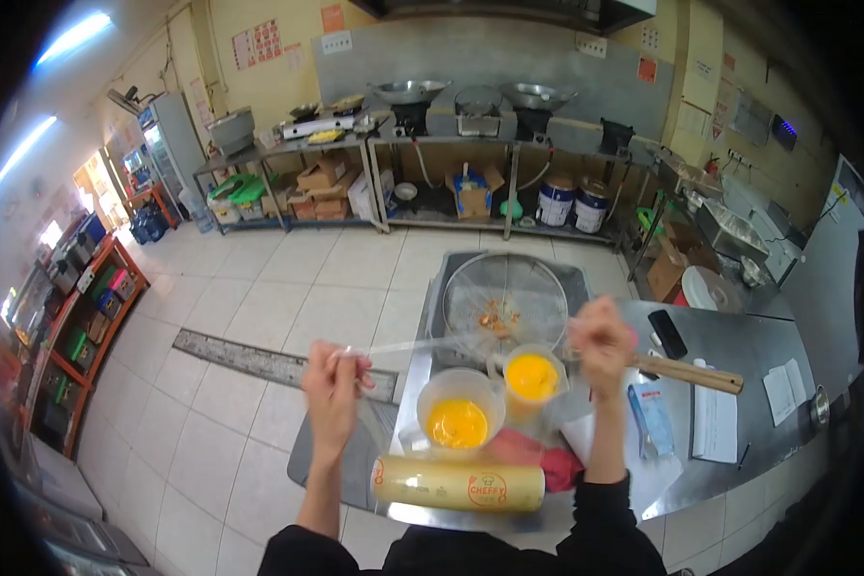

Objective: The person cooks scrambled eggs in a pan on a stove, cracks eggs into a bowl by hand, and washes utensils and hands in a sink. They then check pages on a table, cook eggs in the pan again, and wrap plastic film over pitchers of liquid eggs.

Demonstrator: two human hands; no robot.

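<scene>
Both my hands are raised over the steel table, with clear plastic film stretched between them. My left hand is closed on the film's left end, left of a tub of yellow egg. My right hand, slightly blurred, is closed at the film's other end, right of a jug of yellow egg. A roll of cling film lies at the table's near edge, below the tub. Behind the jug sits a round wire strainer with brown bits in it; its wooden handle points right.
A red cloth lies beside the roll. On the right of the table are a black phone, a blue packet, a notebook and papers. Woks stand on the back counter.
</scene>
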